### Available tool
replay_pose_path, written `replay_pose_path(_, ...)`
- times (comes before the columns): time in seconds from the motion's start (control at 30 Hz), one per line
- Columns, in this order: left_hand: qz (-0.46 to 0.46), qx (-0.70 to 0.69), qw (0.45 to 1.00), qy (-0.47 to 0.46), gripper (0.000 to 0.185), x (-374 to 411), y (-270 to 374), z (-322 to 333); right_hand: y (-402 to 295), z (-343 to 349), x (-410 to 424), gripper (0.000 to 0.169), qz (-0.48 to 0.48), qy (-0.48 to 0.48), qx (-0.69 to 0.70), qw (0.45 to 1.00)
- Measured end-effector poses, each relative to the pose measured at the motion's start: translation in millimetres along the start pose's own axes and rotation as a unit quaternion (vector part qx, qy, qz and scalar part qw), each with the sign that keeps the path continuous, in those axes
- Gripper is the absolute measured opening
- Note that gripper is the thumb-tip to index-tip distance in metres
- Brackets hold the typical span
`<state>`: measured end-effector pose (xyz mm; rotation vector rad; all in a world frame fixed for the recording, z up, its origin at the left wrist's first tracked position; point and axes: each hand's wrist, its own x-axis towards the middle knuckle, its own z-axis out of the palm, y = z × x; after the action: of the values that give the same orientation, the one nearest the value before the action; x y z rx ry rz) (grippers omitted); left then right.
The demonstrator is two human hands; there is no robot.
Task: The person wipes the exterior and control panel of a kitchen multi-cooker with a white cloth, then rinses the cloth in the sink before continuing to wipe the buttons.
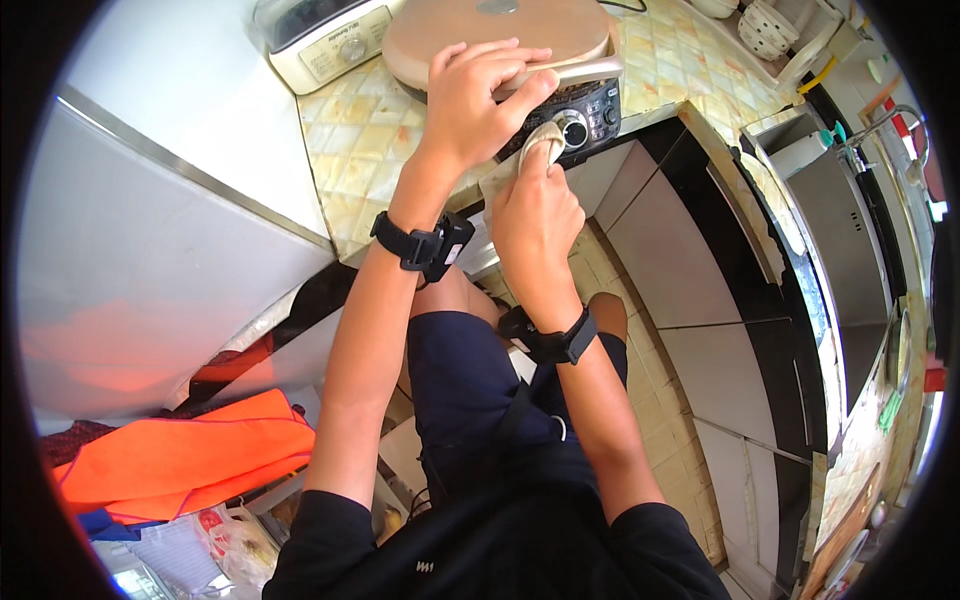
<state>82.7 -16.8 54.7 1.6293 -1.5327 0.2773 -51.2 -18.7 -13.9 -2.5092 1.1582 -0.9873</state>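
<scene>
A round electric griddle [502,30] with a light brown lid stands on the tiled-pattern counter at the top. My left hand [480,97] rests over the lid's front edge at the silvery handle [585,72], fingers spread; whether it grips the handle cannot be told. Below it, my right hand [536,202] is closed on a pale cloth [546,142]. The bunched top of the cloth lies against the dark control panel [600,112], just left of its round knob [574,133]. The rest of the cloth hangs partly hidden behind the hand.
A cream kitchen appliance [337,45] stands left of the griddle. Bowls [765,34] sit in a rack at the upper right. A steel sink [840,202] with a tap [892,112] lies right. An orange cloth [187,457] is at the lower left, near plastic bags [244,544].
</scene>
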Motion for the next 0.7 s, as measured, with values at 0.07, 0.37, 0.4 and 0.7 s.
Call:
replay_pose_path(0.07, -0.008, -0.009, 1.000, 0.009, 0.036, -2, 4, 3, -1, 0, 0, 0.043, 0.002, 0.005, 0.010, 1.000)
replay_pose_path(0.37, -0.001, 0.003, 1.000, -0.005, 0.036, -4, -1, 0, -17, -11, 21, 0.020, 0.045, -0.027, 0.075, 0.996)
replay_pose_path(0.4, 0.001, -0.003, 1.000, -0.003, 0.036, -4, 0, 0, -17, -12, 22, 0.019, 0.045, -0.025, 0.078, 0.996)
replay_pose_path(0.7, -0.014, 0.005, 1.000, -0.003, 0.034, -5, -1, -6, 9, -56, 28, 0.023, -0.023, -0.038, 0.095, 0.995)
